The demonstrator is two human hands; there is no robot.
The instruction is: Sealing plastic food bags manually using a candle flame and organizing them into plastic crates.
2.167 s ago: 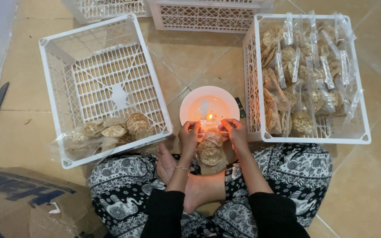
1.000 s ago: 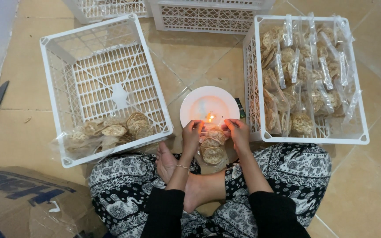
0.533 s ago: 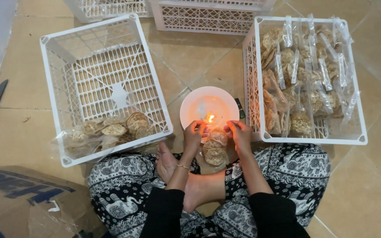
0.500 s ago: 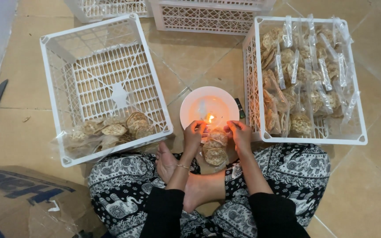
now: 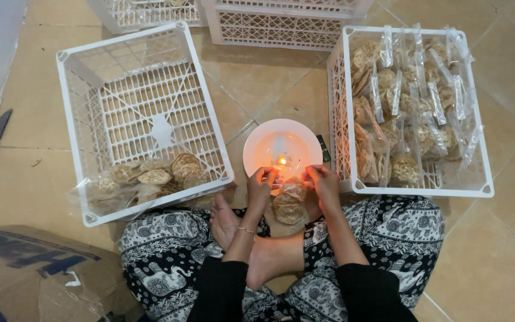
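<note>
Pinching crinkly clear cracker bag [image 5: 290, 203], both hands' fingers [image 5: 264, 176].

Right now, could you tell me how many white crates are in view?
4: left crate beside the left hand, right crate beside the right hand, and two cut off at the top, and. More may lie out of view.

Centre frame: left hand [image 5: 261, 182] and right hand [image 5: 323, 182] pinch a cracker bag [image 5: 290, 203] at the candle flame [image 5: 281, 161] on the white plate [image 5: 257, 149].
</note>
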